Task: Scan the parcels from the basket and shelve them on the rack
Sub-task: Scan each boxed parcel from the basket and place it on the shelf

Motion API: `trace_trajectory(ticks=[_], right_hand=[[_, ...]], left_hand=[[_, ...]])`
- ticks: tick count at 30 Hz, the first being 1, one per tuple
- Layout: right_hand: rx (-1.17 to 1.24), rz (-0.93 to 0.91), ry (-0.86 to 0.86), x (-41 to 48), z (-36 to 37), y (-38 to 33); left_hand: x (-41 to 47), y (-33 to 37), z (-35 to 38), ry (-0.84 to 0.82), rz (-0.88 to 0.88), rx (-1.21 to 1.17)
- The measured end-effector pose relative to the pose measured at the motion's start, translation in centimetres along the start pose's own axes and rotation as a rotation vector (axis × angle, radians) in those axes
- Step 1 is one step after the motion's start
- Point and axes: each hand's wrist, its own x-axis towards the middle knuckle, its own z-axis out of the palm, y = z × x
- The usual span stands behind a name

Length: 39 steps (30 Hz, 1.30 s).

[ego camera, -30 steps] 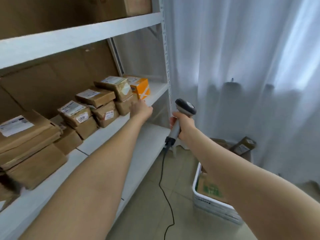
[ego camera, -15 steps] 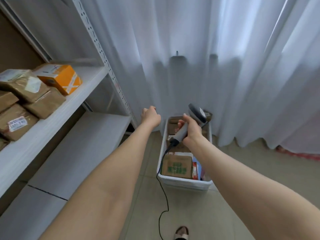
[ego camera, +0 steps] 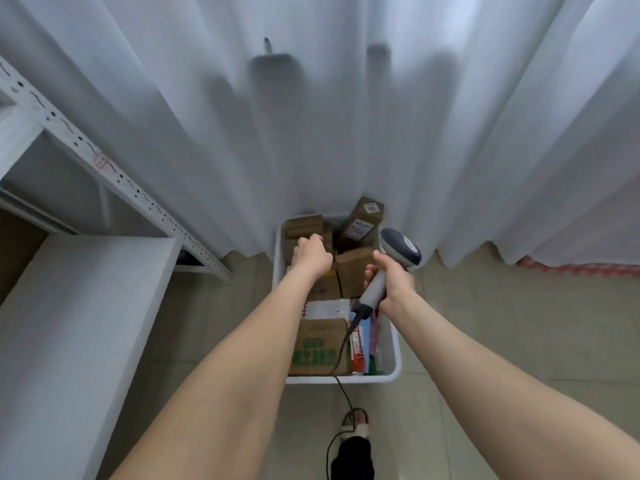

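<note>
A white basket (ego camera: 395,355) stands on the floor against the curtain, filled with several parcels. Among them are a brown box with green print (ego camera: 320,348) at the near end and a tall labelled brown parcel (ego camera: 362,220) leaning at the far end. My left hand (ego camera: 311,256) hangs over the brown parcels (ego camera: 303,225) at the basket's far left. Its fingers curl downward with their tips hidden, so contact is unclear. My right hand (ego camera: 394,282) grips the handle of a grey barcode scanner (ego camera: 401,249) above the basket's right side.
The white rack's lower shelf (ego camera: 69,306) and perforated post (ego camera: 104,168) fill the left side. A white curtain (ego camera: 346,116) hangs behind the basket. The scanner's black cable (ego camera: 341,386) trails over the basket's near rim to the tiled floor by my foot (ego camera: 353,455).
My view swung from the rack's stacked parcels down to the basket. My left hand left the shelf and now hangs over the basket's far parcels. The scanner stayed in my right hand.
</note>
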Motion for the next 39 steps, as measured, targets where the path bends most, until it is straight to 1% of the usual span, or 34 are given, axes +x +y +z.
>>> trace_trajectory(ticks=[3,7,10,18,22,24,26,29,32,36,39], right_hand=[[-0.007,0.045,0.055,5.9,-1.2,0.5],[-0.002,0.105,0.084,14.2,-2.9,1.5],[0.001,0.116,0.082,20.2,-3.6,2.4],[-0.014,0.164,0.036,32.5,-5.4,5.7],[-0.02,0.185,0.008,35.6,-6.5,6.9],[-0.018,0.187,0.009,36.3,-6.8,7.0],[-0.022,0.186,0.017,36.4,-6.9,7.0],[-0.023,0.191,0.025,35.7,-7.0,6.8],[-0.038,0.19,0.061,34.1,-6.9,6.2],[-0.043,0.195,0.152,29.8,-6.1,4.4],[-0.033,0.199,0.167,25.4,-4.9,2.6]], left_hand=[[4.8,0.2,4.3,-0.055,0.005,0.036],[11.2,-0.3,10.8,-0.125,-0.003,0.092],[16.2,-1.0,15.2,-0.16,-0.002,0.135],[27.3,-3.6,24.0,-0.132,-0.004,0.259],[29.8,-5.1,26.9,-0.137,-0.002,0.421],[29.8,-5.6,27.9,-0.081,0.022,0.517],[29.2,-5.9,28.6,-0.048,0.033,0.57],[27.8,-6.0,28.9,-0.104,0.02,0.558],[26.0,-5.9,27.5,-0.107,0.116,0.545],[23.1,-5.2,21.6,-0.054,0.3,0.477],[20.0,-4.5,15.9,0.006,0.366,0.414]])
